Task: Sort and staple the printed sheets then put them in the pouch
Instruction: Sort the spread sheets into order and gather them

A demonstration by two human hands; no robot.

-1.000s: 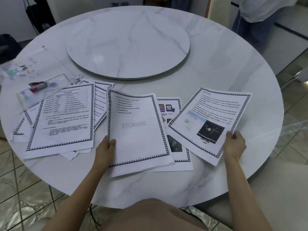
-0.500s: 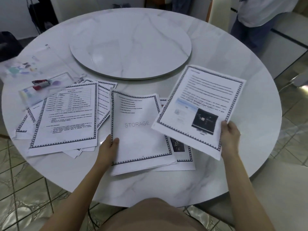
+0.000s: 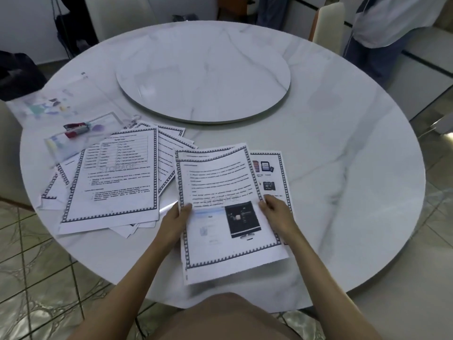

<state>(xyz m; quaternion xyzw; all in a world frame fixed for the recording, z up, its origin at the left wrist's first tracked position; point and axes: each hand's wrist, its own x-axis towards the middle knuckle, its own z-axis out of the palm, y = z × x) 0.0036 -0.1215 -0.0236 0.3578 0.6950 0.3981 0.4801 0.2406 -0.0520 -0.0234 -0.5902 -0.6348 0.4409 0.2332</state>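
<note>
A bordered printed sheet with a black screen picture [image 3: 228, 209] lies on top of the middle stack, near the table's front edge. My left hand [image 3: 177, 217] grips its left edge and my right hand [image 3: 275, 211] grips its right edge. Under it another sheet with memory-card pictures [image 3: 269, 173] sticks out to the right. A fanned pile of bordered sheets [image 3: 115, 182] lies to the left. A red stapler [image 3: 74, 130] rests on a clear plastic pouch [image 3: 61, 106] at the far left.
The round white marble table [image 3: 343, 180] carries a raised turntable [image 3: 203, 72] in its middle. A person in a white top [image 3: 382, 23] stands at the back right beside a chair back [image 3: 328, 23]. A dark bag [image 3: 14, 74] sits at the left.
My right hand carried the picture sheet from the right side over onto the middle stack, covering the STORAGE page. My left hand shifted to take hold of the sheet's left edge.
</note>
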